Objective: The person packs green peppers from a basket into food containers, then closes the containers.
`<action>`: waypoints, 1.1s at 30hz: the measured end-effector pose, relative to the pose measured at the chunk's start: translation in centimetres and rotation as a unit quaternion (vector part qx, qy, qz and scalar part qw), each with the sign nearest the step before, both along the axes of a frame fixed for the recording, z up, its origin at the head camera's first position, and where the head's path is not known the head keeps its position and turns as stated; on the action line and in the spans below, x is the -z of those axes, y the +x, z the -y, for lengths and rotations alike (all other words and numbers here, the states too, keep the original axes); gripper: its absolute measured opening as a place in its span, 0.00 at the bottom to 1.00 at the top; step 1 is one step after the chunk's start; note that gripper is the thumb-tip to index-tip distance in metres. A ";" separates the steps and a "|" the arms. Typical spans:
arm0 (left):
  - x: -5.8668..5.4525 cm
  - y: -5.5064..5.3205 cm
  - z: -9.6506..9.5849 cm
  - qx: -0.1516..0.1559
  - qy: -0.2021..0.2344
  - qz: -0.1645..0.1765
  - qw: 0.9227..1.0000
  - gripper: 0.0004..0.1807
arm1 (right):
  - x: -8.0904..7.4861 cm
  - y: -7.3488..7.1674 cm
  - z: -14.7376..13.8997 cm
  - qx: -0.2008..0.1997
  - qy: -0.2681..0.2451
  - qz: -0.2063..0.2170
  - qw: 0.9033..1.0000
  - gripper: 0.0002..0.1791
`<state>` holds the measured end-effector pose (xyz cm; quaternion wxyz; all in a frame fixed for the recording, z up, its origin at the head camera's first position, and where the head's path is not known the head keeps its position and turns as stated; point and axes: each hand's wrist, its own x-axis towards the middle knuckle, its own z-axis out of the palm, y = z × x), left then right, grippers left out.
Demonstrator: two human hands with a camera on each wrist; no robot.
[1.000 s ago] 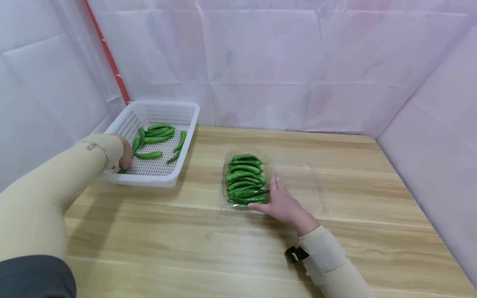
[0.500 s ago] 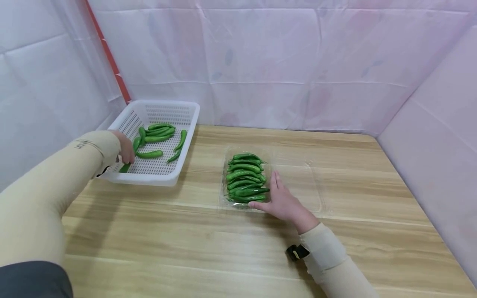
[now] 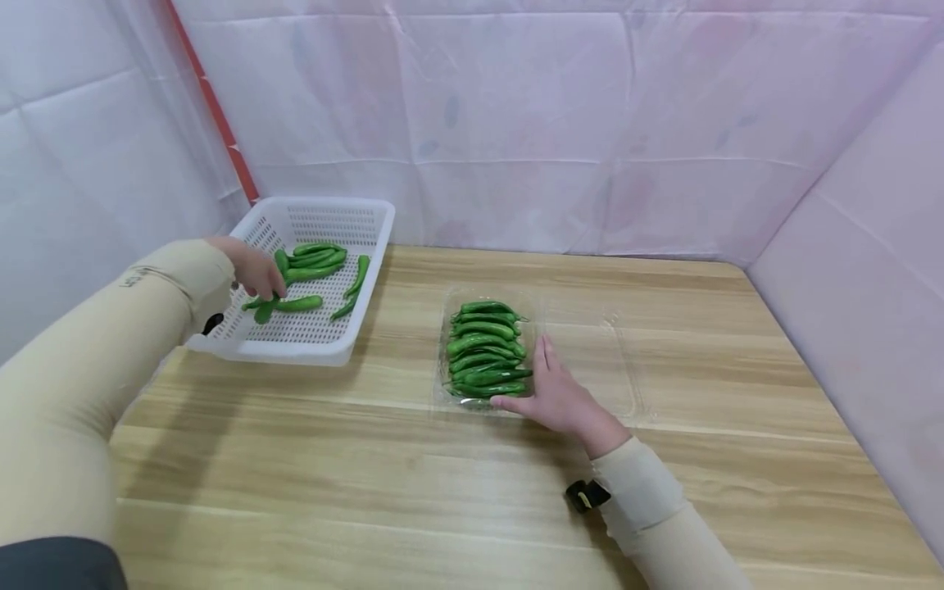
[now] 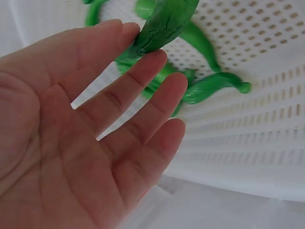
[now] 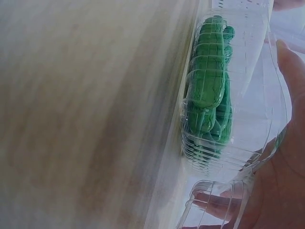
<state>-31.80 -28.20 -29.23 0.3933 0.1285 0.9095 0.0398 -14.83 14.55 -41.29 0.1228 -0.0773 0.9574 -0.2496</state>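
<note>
Left hand (image 3: 254,270) pinches pepper (image 4: 167,26) by fingertips above basket (image 3: 288,351), 10 o'clock, palm free. Right hand (image 3: 558,399) spread, straight-fingered, at box (image 5: 252,86)'s 4 o'clock corner, likely steadying it; contact unclear through plastic.

Right hand (image 5: 281,171) against clear box (image 5: 250,109), green peppers (image 5: 209,71) inside, wooden tabletop (image 5: 71,105)

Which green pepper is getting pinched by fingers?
The pepper at the left grip's fingertips, over the basket. Only that one is pinched; the other peppers lie in the basket or clear box.
</note>
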 end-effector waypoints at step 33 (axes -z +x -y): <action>-6.2 3.0 -9.4 0.194 0.041 -0.104 0.975 0.17 | 0.2 -1.1 0.8 -0.001 -0.011 -0.003 1.000 0.67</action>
